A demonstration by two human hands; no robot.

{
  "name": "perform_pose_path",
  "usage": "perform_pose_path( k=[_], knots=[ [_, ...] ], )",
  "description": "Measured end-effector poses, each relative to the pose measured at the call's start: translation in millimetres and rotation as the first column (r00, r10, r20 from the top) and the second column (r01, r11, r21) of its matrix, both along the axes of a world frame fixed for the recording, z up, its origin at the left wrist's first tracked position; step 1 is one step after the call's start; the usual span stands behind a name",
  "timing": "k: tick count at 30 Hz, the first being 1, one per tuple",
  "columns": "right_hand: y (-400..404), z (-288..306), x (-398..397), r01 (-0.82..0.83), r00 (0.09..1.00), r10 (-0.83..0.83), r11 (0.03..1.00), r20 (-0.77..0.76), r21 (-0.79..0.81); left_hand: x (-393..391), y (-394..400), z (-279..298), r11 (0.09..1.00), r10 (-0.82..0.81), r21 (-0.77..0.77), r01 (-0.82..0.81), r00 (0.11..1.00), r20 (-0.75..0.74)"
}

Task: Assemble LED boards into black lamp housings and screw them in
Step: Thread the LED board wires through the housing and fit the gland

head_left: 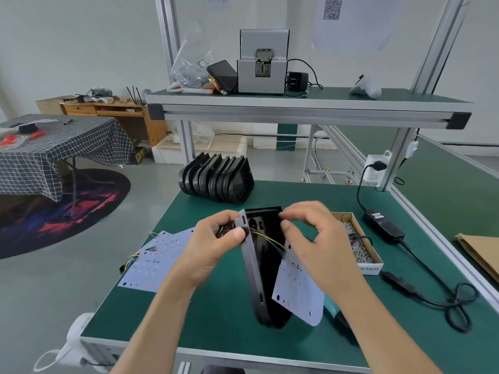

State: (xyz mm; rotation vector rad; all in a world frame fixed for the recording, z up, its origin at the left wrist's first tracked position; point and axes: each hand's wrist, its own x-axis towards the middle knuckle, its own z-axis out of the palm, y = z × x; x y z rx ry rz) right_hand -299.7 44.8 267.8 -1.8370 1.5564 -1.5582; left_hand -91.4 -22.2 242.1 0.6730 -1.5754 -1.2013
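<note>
Head view, hands: the left hand (216, 240) grips the upper left edge of a black lamp housing (263, 268), thumb pressed on its rim and fingers curled behind it; the right hand (314, 238) is at the housing's top right corner, thumb and forefinger curled close together as if pinching there, though what they pinch I cannot tell
Head view, housing: held on edge above the green bench (216, 314), open side facing right, rounded end down near the mat
Head view, board: a white LED board (299, 290) hangs just right of the housing, below the right hand, tilted; its yellow and blue wires (270, 240) run up into the housing
Head view, spares: more LED boards (156, 261) lie fanned on the bench's left side; a row of black housings (216, 178) stands on edge at the far end
Head view, screws: an open cardboard box of screws (359, 245) sits just right of the hands
Head view, power: a black power brick (383, 225) and its coiled cable (456, 303) lie on the right
Head view, shelf: a grey machine (262, 63) stands on the upper shelf
</note>
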Motion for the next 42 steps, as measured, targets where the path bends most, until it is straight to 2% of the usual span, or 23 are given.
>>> perform_pose_path(
  k=[1, 2, 4, 6, 11, 15, 19, 21, 24, 27, 30, 34, 35, 39, 42],
  knots=[
    [-3, -3, -7, 0.039, 0.999, -0.040, 0.997, 0.011, 0.066, 1, 1, 1, 1.000, -0.004, 0.000, 0.004, 1.000, -0.013],
    [-6, -3, -11, 0.011, 0.998, -0.021, 0.983, 0.057, 0.183, 1, 2, 2, 1.000, -0.006, 0.002, 0.006, 1.000, -0.012],
    [-12, -1, -13, -0.180, 0.970, 0.105, 0.915, 0.218, 0.360, -1, 3, 6, 1.000, -0.001, 0.026, 0.001, 1.000, 0.002],
    [-16, 1, -12, -0.261, 0.950, 0.172, 0.896, 0.262, 0.360, -4, 3, 7, 0.997, -0.015, 0.082, 0.016, 1.000, -0.009],
    [-18, 0, -7, -0.274, 0.896, 0.134, 0.917, 0.423, 0.289, -9, 11, 7, 0.948, 0.017, 0.317, 0.027, 0.991, -0.136],
    [-16, -5, -10, -0.273, 0.870, 0.115, 0.921, 0.479, 0.276, -11, 13, -7, 0.956, 0.068, 0.293, -0.029, 0.990, -0.122],
    [-15, -6, -7, -0.235, 0.853, 0.067, 0.934, 0.517, 0.268, -22, 17, -9, 0.934, 0.071, 0.358, -0.005, 0.983, -0.171],
    [-15, -5, -8, -0.195, 0.840, 0.023, 0.945, 0.543, 0.262, -29, 19, -8, 0.943, 0.102, 0.332, -0.036, 0.978, -0.184],
    [-13, -4, -11, -0.168, 0.855, 0.014, 0.953, 0.519, 0.251, -33, 17, -11, 0.963, 0.101, 0.266, -0.047, 0.976, -0.192],
    [-13, -5, -15, -0.112, 0.894, -0.016, 0.960, 0.447, 0.258, -33, 15, -10, 0.953, 0.057, 0.304, -0.006, 0.985, -0.161],
    [-12, -8, -16, -0.081, 0.898, -0.048, 0.959, 0.437, 0.272, -35, 16, -9, 0.959, 0.005, 0.280, 0.049, 0.982, -0.188],
    [-8, -10, -16, -0.084, 0.892, -0.058, 0.953, 0.449, 0.291, -34, 17, 1, 0.876, 0.091, 0.482, 0.017, 0.976, -0.199],
    [-8, -11, -16, -0.084, 0.885, -0.066, 0.951, 0.460, 0.299, -33, 18, 2, 0.857, 0.089, 0.514, 0.050, 0.966, -0.243],
    [-9, -10, -11, -0.035, 0.886, -0.116, 0.949, 0.449, 0.313, -28, 23, -4, 0.789, -0.166, 0.490, 0.370, 0.897, -0.409],
    [-8, -10, -7, 0.028, 0.913, -0.145, 0.954, 0.380, 0.298, -26, 24, -10, 0.760, -0.196, 0.513, 0.399, 0.893, -0.404]
  ],
)
